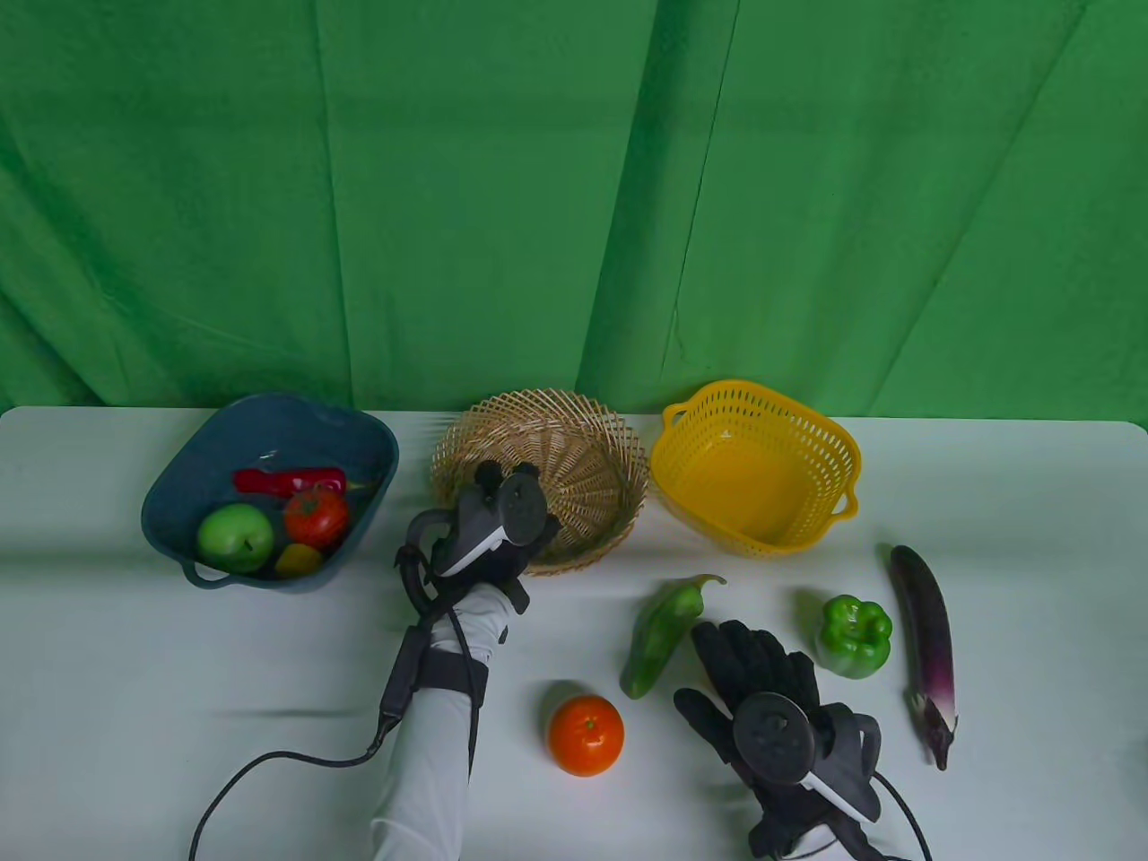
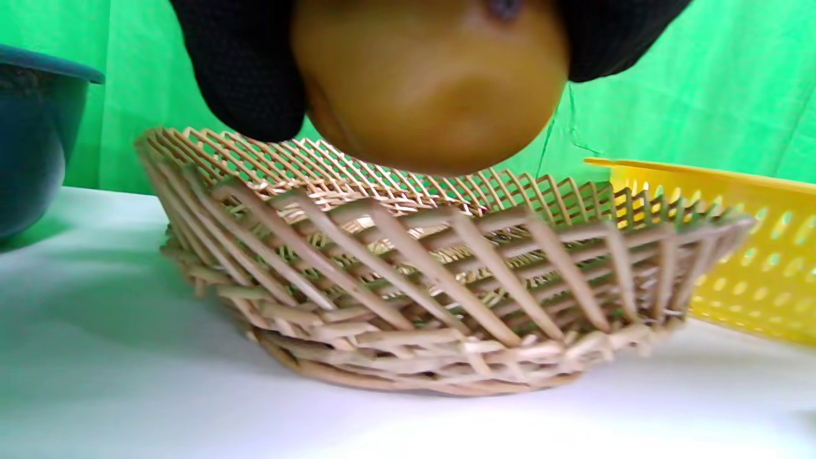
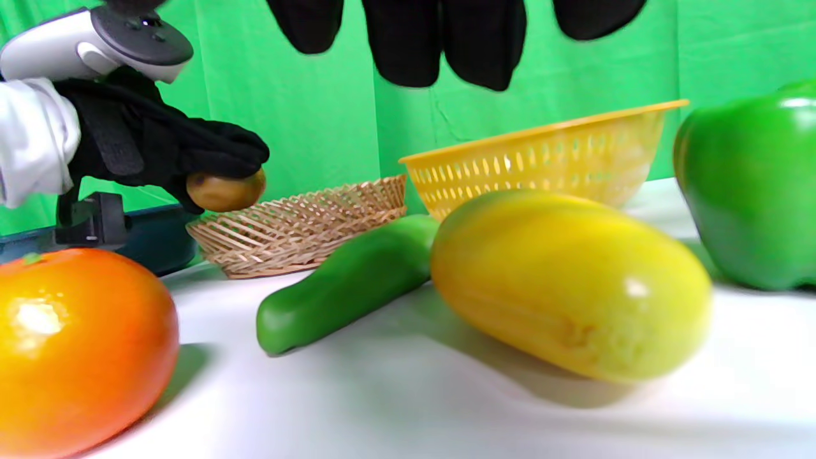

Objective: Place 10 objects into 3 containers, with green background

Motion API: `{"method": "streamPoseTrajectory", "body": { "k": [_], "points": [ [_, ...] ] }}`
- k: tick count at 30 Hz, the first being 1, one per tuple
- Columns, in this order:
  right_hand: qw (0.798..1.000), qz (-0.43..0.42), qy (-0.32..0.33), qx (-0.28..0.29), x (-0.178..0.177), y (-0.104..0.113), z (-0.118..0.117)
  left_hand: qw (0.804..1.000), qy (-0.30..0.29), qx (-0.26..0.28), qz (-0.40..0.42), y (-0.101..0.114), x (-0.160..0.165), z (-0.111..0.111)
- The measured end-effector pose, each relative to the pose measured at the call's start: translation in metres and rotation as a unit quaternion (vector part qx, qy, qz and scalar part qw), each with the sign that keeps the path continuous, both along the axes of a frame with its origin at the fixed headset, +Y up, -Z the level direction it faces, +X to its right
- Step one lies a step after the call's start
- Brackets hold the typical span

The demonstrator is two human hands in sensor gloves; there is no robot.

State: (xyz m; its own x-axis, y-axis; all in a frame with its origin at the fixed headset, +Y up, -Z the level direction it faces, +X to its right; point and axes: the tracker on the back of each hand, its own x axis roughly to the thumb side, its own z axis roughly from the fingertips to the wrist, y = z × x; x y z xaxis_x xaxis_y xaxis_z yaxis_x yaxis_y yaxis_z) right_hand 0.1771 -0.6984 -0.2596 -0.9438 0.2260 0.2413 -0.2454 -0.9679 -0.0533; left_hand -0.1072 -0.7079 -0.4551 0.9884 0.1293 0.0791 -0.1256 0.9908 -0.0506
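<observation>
White table point(image 1: 134, 646), green backdrop point(image 1: 448, 179); hands: left point(image 1: 489, 538) grips brown fruit point(image 2: 430, 83), right point(image 1: 762, 691) spread empty

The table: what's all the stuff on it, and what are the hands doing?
Blue basin: one, dark blue, table's left; holds a green apple, tomato, red chili and a yellow piece.
Wicker basket: one, tan, middle.
Yellow basket: one, right of the wicker one.
Green chili pepper: one, front of the baskets.
Bell pepper: one, green, right.
Eggplant: one, purple, far right.
Orange: one, front centre.
Yellow fruit: one, under the right hand.
Brown fruit: one, gripped above the wicker basket's rim.
Left hand: black glove, grips the brown fruit.
Right hand: black glove, hovers over the yellow fruit.
</observation>
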Motion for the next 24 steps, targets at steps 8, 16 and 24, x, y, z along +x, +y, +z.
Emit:
{"method": "streamPoseTrajectory", "body": {
  "k": [8,16,24],
  "points": [
    [1.0,-0.001,0.003,0.001,-0.001,0.0,0.0,1.0,-0.001,0.008,-0.021,0.007,-0.005,0.005],
    [1.0,-0.003,0.003,0.0,0.0,0.0,0.0,1.0,-0.024,0.008,-0.014,0.019,-0.014,0.024],
    [1.0,-0.008,0.001,0.0,0.002,0.001,0.0,0.998,-0.053,0.04,-0.012,0.03,-0.029,0.055]
  ]
}}
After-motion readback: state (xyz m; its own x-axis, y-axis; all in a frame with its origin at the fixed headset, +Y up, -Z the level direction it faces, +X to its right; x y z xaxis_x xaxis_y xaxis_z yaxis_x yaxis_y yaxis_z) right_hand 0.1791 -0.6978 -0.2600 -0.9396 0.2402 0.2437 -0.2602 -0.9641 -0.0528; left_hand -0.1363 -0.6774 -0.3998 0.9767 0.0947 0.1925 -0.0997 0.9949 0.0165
